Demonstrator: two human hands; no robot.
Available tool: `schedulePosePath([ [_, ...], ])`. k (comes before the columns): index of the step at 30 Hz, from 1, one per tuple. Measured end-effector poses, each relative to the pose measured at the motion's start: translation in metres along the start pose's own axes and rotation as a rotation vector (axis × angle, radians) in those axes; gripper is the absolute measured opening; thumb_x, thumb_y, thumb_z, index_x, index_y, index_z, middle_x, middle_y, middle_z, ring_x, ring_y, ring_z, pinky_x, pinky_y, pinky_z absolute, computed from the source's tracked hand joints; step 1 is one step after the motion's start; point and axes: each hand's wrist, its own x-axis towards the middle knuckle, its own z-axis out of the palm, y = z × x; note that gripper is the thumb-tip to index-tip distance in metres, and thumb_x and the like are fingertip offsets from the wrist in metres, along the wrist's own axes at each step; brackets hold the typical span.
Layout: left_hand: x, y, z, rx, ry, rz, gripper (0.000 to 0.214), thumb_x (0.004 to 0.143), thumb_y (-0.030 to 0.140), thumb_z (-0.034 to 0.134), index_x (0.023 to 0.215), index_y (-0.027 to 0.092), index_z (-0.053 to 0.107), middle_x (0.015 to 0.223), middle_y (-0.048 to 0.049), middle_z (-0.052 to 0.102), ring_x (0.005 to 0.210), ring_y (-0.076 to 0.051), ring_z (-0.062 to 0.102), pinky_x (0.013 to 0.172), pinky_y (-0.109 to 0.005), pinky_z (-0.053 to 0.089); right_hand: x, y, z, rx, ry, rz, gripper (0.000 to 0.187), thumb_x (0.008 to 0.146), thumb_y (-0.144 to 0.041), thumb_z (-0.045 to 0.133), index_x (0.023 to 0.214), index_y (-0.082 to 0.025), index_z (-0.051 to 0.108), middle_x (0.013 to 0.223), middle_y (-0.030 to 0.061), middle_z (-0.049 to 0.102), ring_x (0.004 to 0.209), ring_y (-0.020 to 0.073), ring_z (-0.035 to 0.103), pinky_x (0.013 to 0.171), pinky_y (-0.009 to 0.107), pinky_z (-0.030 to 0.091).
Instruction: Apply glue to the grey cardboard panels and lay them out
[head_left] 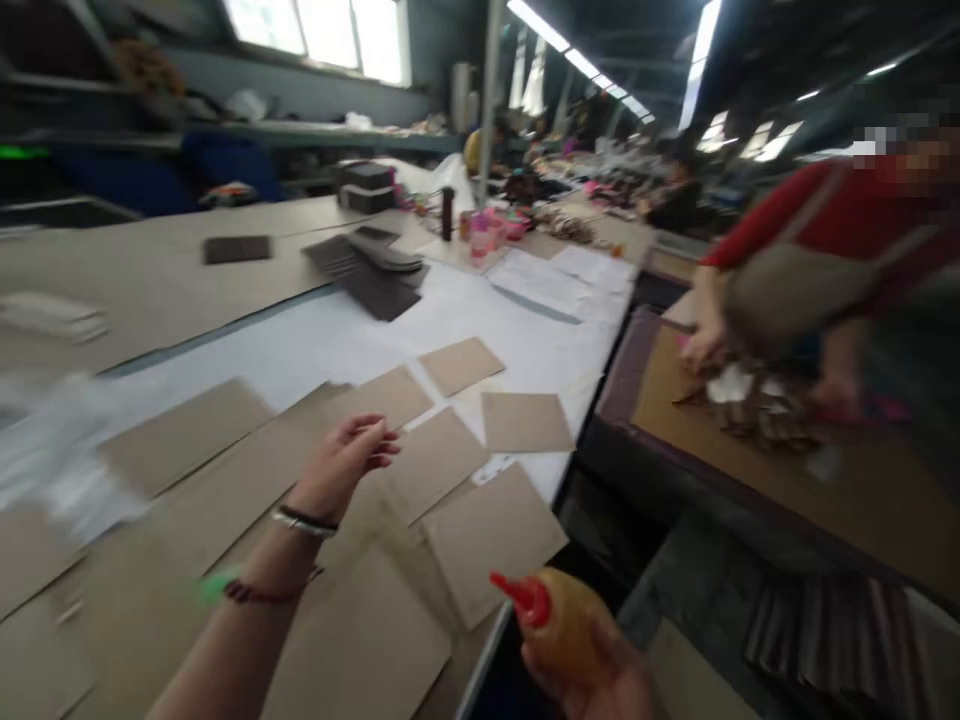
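Note:
In my right hand point(611, 675), at the lower edge, is a squeeze bottle point(570, 620) of amber liquid, its red pointed nozzle tilted up and to the left. My left hand point(349, 460) hovers over the table with loosely bent, slightly parted fingers, and nothing shows in it. Beneath and around it lie several flat beige rectangular panels point(495, 535), some overlapping. One panel point(461, 366) lies farther off on white sheeting point(315, 335). What the panels are made of I cannot tell.
Crumpled clear plastic point(64, 440) lies at the left. Dark flat pieces point(371, 265) and bottles point(480, 238) stand farther back. Across a gap on the right, a person in a red top point(817, 215) handles a bunch of brown pieces point(765, 400) on another table point(855, 500).

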Motion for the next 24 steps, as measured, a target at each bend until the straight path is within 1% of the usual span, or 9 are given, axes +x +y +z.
schedulePosePath([
  [3, -0.071, -0.002, -0.062, 0.097, 0.149, 0.155, 0.026, 0.072, 0.031, 0.059, 0.09, 0.012, 0.056, 0.066, -0.001, 0.063, 0.057, -0.012, 0.058, 0.052, -0.022, 0.042, 0.01, 0.021, 0.021, -0.085, 0.1, 0.079, 0.037, 0.066, -0.042, 0.07, 0.097, -0.023, 0.064, 0.105, 0.005, 0.066, 0.102, 0.0258, 0.057, 0.092, 0.041, 0.042],
  [5, -0.119, -0.013, -0.104, 0.179, 0.277, 0.169, 0.028, 0.073, 0.036, 0.058, 0.089, 0.013, 0.057, 0.065, -0.0011, 0.063, 0.057, -0.012, 0.056, 0.052, -0.023, 0.04, 0.015, 0.035, 0.034, -0.256, 0.105, 0.06, 0.038, 0.064, -0.037, 0.072, 0.098, -0.024, 0.062, 0.105, 0.0057, 0.065, 0.103, 0.0288, 0.056, 0.091, 0.045, 0.042],
  [8, -0.194, -0.046, -0.152, 0.262, 0.514, 0.054, 0.025, 0.073, 0.039, 0.057, 0.082, 0.016, 0.058, 0.062, 0.0001, 0.061, 0.057, -0.013, 0.054, 0.056, -0.025, 0.04, 0.016, 0.058, 0.053, -0.502, 0.091, -0.002, 0.042, 0.06, -0.036, 0.075, 0.096, -0.027, 0.055, 0.097, 0.0036, 0.064, 0.094, 0.0279, 0.058, 0.084, 0.045, 0.045],
  [10, -0.236, -0.077, -0.168, 0.274, 0.621, -0.05, 0.024, 0.069, 0.04, 0.058, 0.075, 0.017, 0.058, 0.058, 0.0008, 0.058, 0.056, -0.014, 0.052, 0.056, -0.026, 0.04, 0.016, 0.074, 0.065, -0.677, 0.085, -0.063, 0.049, 0.057, -0.038, 0.076, 0.097, -0.028, 0.05, 0.091, 0.0016, 0.062, 0.087, 0.0254, 0.058, 0.078, 0.043, 0.047],
  [11, -0.252, -0.095, -0.171, 0.26, 0.639, -0.099, 0.024, 0.067, 0.041, 0.059, 0.072, 0.018, 0.057, 0.056, 0.0011, 0.056, 0.054, -0.014, 0.051, 0.055, -0.026, 0.04, 0.016, 0.082, 0.071, -0.768, 0.077, -0.1, 0.051, 0.056, -0.039, 0.076, 0.098, -0.027, 0.048, 0.088, 0.001, 0.061, 0.084, 0.0242, 0.057, 0.076, 0.041, 0.047],
  [13, -0.274, -0.13, -0.166, 0.182, 0.603, -0.195, 0.025, 0.064, 0.042, 0.059, 0.068, 0.018, 0.055, 0.055, 0.0012, 0.054, 0.053, -0.015, 0.051, 0.053, -0.027, 0.04, 0.018, 0.097, 0.082, -0.936, 0.045, -0.182, 0.054, 0.057, -0.043, 0.075, 0.099, -0.026, 0.046, 0.086, 0.0009, 0.059, 0.081, 0.0225, 0.056, 0.074, 0.04, 0.046],
  [17, -0.287, -0.183, -0.136, 0.0, 0.52, -0.361, 0.023, 0.062, 0.038, 0.059, 0.071, 0.018, 0.05, 0.058, 0.0012, 0.055, 0.051, -0.015, 0.054, 0.046, -0.026, 0.041, 0.025, 0.12, 0.102, -1.161, -0.044, -0.303, 0.055, 0.058, -0.048, 0.072, 0.098, -0.023, 0.043, 0.086, 0.0014, 0.056, 0.079, 0.0201, 0.055, 0.073, 0.036, 0.047],
  [20, -0.281, -0.203, -0.12, -0.036, 0.481, -0.414, 0.019, 0.065, 0.031, 0.059, 0.073, 0.019, 0.046, 0.053, 0.0037, 0.053, 0.046, -0.014, 0.054, 0.042, -0.024, 0.039, 0.033, 0.133, 0.112, -1.229, -0.086, -0.383, 0.055, 0.059, -0.048, 0.07, 0.098, -0.023, 0.041, 0.088, 0.0022, 0.054, 0.08, 0.0194, 0.055, 0.073, 0.034, 0.047],
  [24, -0.27, -0.211, -0.115, -0.061, 0.432, -0.43, 0.016, 0.069, 0.024, 0.057, 0.073, 0.02, 0.043, 0.048, 0.0058, 0.052, 0.042, -0.013, 0.054, 0.039, -0.022, 0.038, 0.046, 0.144, 0.119, -1.345, -0.137, -0.464, 0.053, 0.061, -0.047, 0.068, 0.099, -0.023, 0.04, 0.09, 0.0022, 0.051, 0.079, 0.0185, 0.054, 0.073, 0.033, 0.046],
])
